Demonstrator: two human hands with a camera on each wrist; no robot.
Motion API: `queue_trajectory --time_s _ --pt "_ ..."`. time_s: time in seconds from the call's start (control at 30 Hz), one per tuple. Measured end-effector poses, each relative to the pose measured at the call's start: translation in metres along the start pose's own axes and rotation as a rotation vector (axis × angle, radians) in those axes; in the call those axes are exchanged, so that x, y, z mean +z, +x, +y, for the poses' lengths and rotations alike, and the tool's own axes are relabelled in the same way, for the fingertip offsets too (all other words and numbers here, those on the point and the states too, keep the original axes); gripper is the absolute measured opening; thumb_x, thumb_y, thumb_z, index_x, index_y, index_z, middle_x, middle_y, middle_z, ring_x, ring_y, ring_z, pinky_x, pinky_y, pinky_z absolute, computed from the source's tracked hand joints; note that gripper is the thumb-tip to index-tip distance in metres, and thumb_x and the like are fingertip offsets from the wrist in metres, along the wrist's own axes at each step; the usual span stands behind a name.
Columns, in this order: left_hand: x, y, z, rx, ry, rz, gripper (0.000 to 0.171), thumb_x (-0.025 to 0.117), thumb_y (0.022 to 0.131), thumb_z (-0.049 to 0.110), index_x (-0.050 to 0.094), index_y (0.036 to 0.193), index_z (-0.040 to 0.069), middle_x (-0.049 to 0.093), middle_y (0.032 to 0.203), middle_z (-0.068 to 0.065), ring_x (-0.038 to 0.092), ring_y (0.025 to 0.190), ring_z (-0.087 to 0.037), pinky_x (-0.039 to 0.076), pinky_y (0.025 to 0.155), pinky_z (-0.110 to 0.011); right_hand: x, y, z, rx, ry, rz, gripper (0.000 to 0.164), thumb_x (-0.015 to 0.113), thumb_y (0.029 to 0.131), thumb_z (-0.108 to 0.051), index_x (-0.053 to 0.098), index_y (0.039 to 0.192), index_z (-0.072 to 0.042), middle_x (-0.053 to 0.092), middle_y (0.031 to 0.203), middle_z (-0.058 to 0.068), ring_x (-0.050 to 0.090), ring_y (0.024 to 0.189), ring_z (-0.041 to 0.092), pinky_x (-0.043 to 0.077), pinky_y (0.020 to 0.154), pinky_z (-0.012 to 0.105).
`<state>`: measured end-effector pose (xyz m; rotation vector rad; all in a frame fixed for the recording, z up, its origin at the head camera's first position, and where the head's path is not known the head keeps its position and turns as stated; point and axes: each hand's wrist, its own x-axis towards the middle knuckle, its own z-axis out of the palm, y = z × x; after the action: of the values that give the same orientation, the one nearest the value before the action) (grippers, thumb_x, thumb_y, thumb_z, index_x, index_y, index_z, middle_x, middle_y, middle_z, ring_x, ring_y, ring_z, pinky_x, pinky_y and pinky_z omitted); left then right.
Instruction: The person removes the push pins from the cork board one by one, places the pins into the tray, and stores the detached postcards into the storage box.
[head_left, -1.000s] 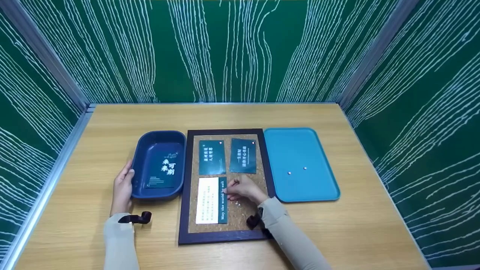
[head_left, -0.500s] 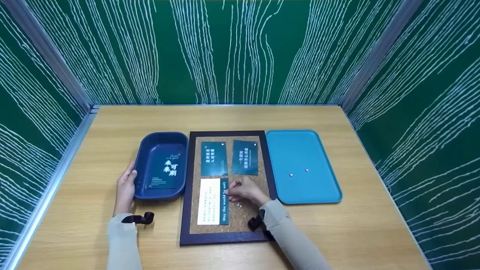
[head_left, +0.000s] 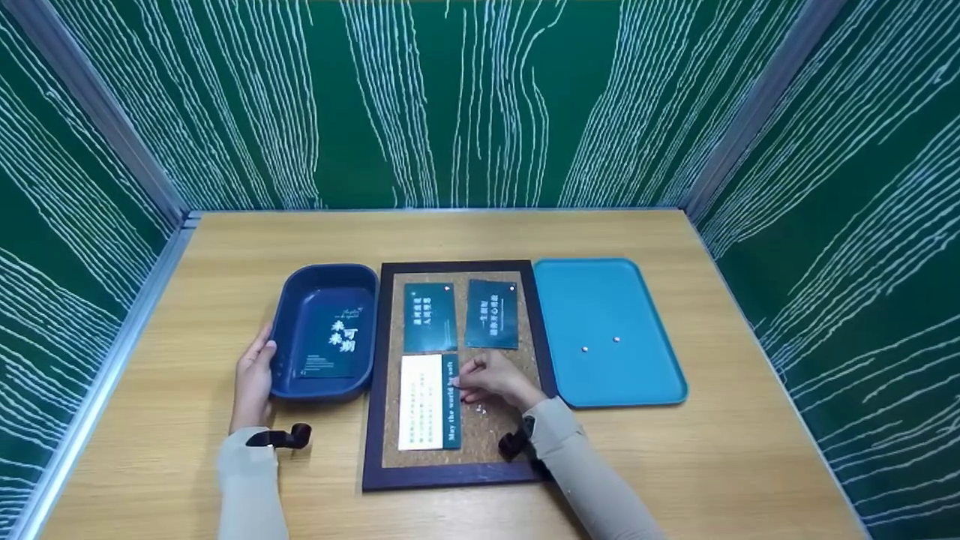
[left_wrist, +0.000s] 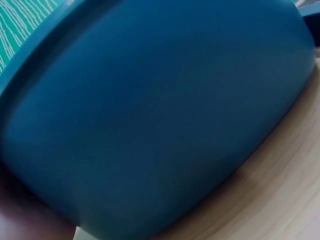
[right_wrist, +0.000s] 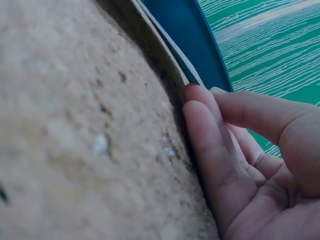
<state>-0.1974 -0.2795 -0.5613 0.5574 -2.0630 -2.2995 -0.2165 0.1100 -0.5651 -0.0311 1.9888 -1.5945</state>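
Observation:
In the head view, my right hand pinches the right edge of a white and green card that lies on the lower left of a cork board. The right wrist view shows thumb and fingertips meeting at the card's thin edge, close to the cork. My left hand rests along the left outer side of a dark blue plastic basin, its fingers fairly straight. That basin's outer wall fills most of the left wrist view. A green card with white characters lies inside the basin.
Two dark green cards sit on the upper half of the board, each with a small pin at its top right. Two pins lie in the turquoise tray right of the board. Patterned green panels enclose the table.
The head view has shifted slightly. My right hand keeps its pinch on the white and green card, which lies a touch nearer the card above it. My left hand stays at the basin.

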Motion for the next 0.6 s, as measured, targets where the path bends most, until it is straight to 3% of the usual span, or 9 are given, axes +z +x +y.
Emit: queue_trajectory --time_s 0.37,0.6 --pt "0.003 -0.010 0.012 -0.008 -0.069 -0.015 0.049 0.029 0.106 0.017 0.018 0.154 0.016 0.007 0.162 0.008 0.000 0.149 -0.009 0.008 0.122 -0.028 -0.002 0.001 -0.001 0.009 0.091 -0.021 0.012 0.072 0.083 -0.006 0.066 0.092 -0.001 0.069 0.074 0.004 0.067 0.061 0.010 0.058 0.059 0.023" --pt "0.001 -0.002 0.002 0.009 -0.047 -0.001 0.048 0.029 0.106 0.020 0.020 0.154 0.018 0.009 0.162 0.009 0.002 0.149 -0.007 0.009 0.122 -0.027 -0.003 -0.001 -0.012 0.006 0.105 0.010 0.012 0.073 0.083 -0.007 0.068 0.092 -0.001 0.071 0.076 0.006 0.068 0.062 0.011 0.059 0.060 0.024"
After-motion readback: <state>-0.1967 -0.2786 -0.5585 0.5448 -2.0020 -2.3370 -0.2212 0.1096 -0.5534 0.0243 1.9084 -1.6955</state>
